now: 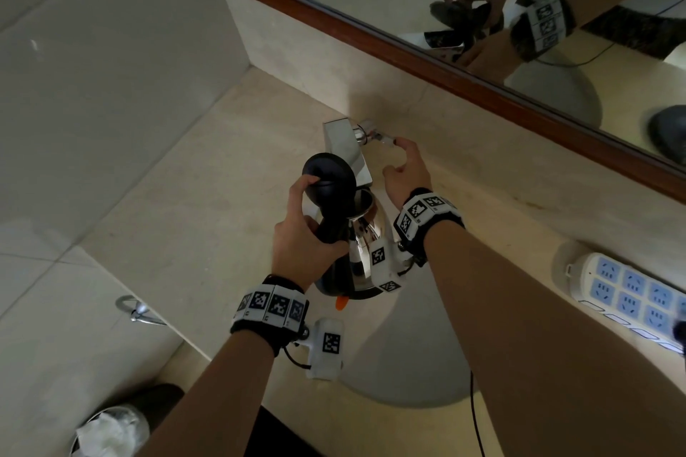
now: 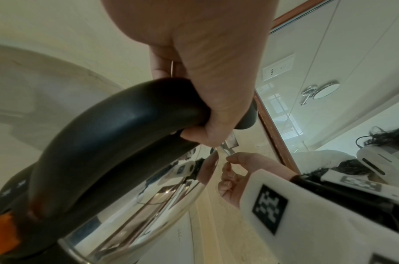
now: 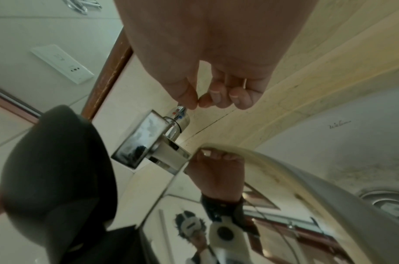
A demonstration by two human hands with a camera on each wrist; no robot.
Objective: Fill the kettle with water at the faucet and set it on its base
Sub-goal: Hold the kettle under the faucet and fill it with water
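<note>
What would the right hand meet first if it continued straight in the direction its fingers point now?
The right hand would most likely meet the faucet lever first: thumb and forefinger are already at its tip, and may touch it. Behind it stands the beige wall. Depth is hard to judge.

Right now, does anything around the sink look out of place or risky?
A power strip lies on the counter right beside the sink basin, close to where the kettle is held under the faucet. No spill visible.
</note>
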